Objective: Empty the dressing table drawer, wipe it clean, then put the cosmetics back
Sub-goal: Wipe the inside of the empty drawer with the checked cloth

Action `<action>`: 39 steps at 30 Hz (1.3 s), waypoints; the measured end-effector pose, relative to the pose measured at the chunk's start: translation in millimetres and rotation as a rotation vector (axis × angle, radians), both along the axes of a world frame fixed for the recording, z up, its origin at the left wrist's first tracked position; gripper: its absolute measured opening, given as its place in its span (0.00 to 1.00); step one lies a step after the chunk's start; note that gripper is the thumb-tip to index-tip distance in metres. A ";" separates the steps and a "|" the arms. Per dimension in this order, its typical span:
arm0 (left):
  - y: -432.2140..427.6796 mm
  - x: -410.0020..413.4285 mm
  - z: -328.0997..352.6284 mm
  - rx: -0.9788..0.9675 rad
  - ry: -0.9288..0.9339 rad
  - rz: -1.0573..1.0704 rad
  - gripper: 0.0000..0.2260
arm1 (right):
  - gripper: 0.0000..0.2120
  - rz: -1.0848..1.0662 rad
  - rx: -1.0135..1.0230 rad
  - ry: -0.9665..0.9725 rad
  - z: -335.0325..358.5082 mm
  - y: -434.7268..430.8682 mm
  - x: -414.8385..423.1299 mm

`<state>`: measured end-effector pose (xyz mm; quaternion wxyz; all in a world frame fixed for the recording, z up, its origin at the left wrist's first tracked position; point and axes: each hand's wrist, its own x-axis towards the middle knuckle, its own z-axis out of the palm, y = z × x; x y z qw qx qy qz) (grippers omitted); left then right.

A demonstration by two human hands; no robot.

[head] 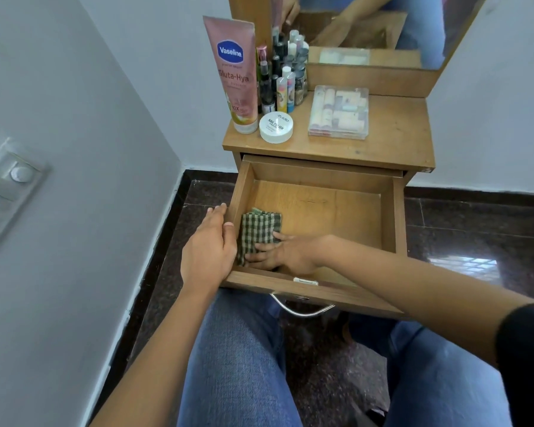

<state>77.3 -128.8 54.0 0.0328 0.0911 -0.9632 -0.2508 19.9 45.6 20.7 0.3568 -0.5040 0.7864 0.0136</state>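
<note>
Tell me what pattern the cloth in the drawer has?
Dark green and white checks; the cloth shows best in the head view.

A wooden drawer (395,217) stands pulled open, a folded green-and-white checked cloth (258,231) lying flat in its front-left corner. Above and behind the drawer stand a pink Vaseline tube (233,75), a white round tub (276,127), clustered small bottles (285,75) and a clear cosmetics case (339,111).
</note>
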 end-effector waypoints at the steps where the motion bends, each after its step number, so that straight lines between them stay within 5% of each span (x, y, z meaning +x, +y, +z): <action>1: -0.3 0.2 0.1 0.010 -0.002 0.003 0.19 | 0.39 -0.013 0.013 -0.014 2.3 5.6 1.7; 5: -1.5 -0.5 0.5 0.016 -0.005 0.009 0.20 | 0.40 -0.070 0.097 -0.004 6.1 37.4 16.0; 10: -0.5 -0.8 0.1 -0.002 -0.008 -0.010 0.20 | 0.29 -0.089 0.050 0.093 5.1 66.0 28.3; 16: -1.0 -1.5 -1.0 -0.020 -0.019 -0.028 0.20 | 0.40 0.019 0.057 0.241 1.4 50.9 9.7; 28: -3.6 -0.9 -0.4 0.003 -0.021 -0.033 0.20 | 0.39 -0.667 0.105 0.279 -7.0 -1.7 -35.8; 33: -3.4 -0.6 0.3 0.027 -0.023 -0.037 0.20 | 0.35 -0.926 0.177 0.140 4.1 36.7 -29.7; 39: -1.2 -1.2 -0.6 0.006 0.003 -0.056 0.20 | 0.36 -0.689 0.159 -0.142 17.5 57.5 18.2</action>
